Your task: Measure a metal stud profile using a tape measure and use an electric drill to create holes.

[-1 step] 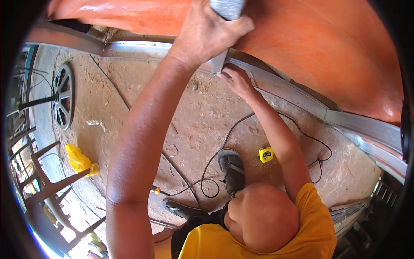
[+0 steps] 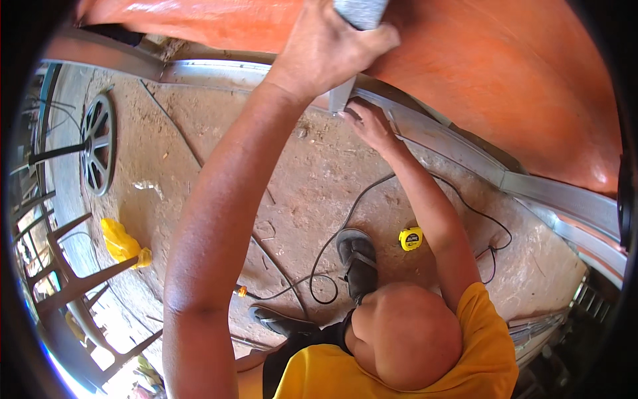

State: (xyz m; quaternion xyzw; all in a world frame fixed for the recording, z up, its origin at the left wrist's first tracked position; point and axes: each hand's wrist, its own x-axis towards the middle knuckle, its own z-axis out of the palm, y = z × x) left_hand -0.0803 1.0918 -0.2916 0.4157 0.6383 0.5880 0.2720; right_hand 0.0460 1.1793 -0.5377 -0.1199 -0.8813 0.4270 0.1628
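Note:
My left hand [image 2: 322, 53] is raised at the top of the view, its fingers wrapped round a grey metal tube [image 2: 361, 12] that stands upright. The thumb points right, and the palm side is hidden. Lower down, the tube ends at a galvanized metal rail [image 2: 438, 126] along the foot of an orange curved surface [image 2: 505, 80]. A co-worker in a yellow shirt [image 2: 488, 339], seen from above, crouches at the lower right. This person's hand [image 2: 369, 124] reaches to the bottom of the tube. My right hand is out of view.
On the dusty brown floor lie a yellow tape measure [image 2: 411, 238], a black cable [image 2: 352, 206] and thin rods [image 2: 173, 123]. At left are a spoked wheel [image 2: 100, 144], a yellow bag [image 2: 121, 243] and a brown metal frame [image 2: 76, 286]. The co-worker's sandal [image 2: 355, 246] stands mid-floor.
My left hand and the top of the tube have shifted slightly right and down. The co-worker's hand has moved a little to the right at the tube's foot.

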